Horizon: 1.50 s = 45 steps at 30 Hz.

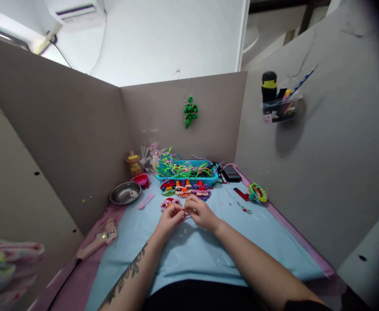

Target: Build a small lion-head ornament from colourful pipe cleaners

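Observation:
My left hand [171, 218] and my right hand [200, 211] meet over the light blue mat [189, 250], fingers pinched together on a thin red pipe cleaner [184, 214] between them. Just beyond my left fingers lies a small pink-and-white pipe-cleaner figure [168, 202]. Behind it stand three finished colourful figures [185, 189] in a row. A blue basket [187, 170] full of loose green and mixed pipe cleaners sits at the back.
A metal bowl [125, 192] and a pink glue gun [98, 242] lie at left. A black phone [231, 173] and a coil of coloured rings [257, 192] lie at right. Grey partition walls enclose the desk; a green ornament [190, 112] hangs on the back wall.

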Tool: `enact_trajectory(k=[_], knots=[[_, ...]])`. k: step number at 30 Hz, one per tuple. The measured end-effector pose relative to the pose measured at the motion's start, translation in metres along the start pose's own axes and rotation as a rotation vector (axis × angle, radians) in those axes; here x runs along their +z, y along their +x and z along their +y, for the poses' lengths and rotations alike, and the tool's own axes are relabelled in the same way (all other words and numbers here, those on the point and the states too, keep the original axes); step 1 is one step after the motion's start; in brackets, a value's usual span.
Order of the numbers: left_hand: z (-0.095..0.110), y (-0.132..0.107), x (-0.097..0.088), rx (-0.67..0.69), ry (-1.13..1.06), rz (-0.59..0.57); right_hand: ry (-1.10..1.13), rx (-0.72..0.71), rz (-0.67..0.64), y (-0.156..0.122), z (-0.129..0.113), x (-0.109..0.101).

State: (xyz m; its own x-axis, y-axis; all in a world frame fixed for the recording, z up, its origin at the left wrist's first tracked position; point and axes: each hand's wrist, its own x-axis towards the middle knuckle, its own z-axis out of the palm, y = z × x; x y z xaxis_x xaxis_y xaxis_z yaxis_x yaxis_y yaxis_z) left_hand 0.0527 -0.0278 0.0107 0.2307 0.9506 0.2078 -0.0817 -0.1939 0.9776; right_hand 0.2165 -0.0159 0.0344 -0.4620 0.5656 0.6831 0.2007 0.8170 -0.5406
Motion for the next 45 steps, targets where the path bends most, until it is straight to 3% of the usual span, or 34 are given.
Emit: enact_trajectory(k=[6,13,16,19,22,28,38,45], knots=[[-0.003,-0.001,0.000,0.088,0.102,-0.008,0.007,0.047,0.033,0.000,0.000,0.000],[-0.002,-0.009,0.004,0.428,0.643,0.123,-0.001,0.291,0.033,0.004,0.012,0.007],[-0.002,-0.011,0.005,0.485,0.721,0.145,0.012,0.388,0.019,0.005,0.017,0.011],[-0.001,-0.010,0.005,0.438,0.674,0.169,0.002,0.339,0.020,0.005,0.016,0.012],[0.001,-0.007,0.004,0.324,0.536,0.164,-0.014,0.177,0.014,0.003,0.012,0.009],[0.002,-0.002,0.004,0.112,0.232,0.002,-0.076,-0.029,0.001,-0.001,0.007,0.006],[-0.002,-0.002,0.000,-0.065,-0.125,-0.102,-0.098,-0.105,0.039,0.000,0.003,0.005],[0.000,-0.002,0.001,-0.068,-0.125,-0.094,-0.053,-0.080,0.033,0.000,-0.001,0.003]])
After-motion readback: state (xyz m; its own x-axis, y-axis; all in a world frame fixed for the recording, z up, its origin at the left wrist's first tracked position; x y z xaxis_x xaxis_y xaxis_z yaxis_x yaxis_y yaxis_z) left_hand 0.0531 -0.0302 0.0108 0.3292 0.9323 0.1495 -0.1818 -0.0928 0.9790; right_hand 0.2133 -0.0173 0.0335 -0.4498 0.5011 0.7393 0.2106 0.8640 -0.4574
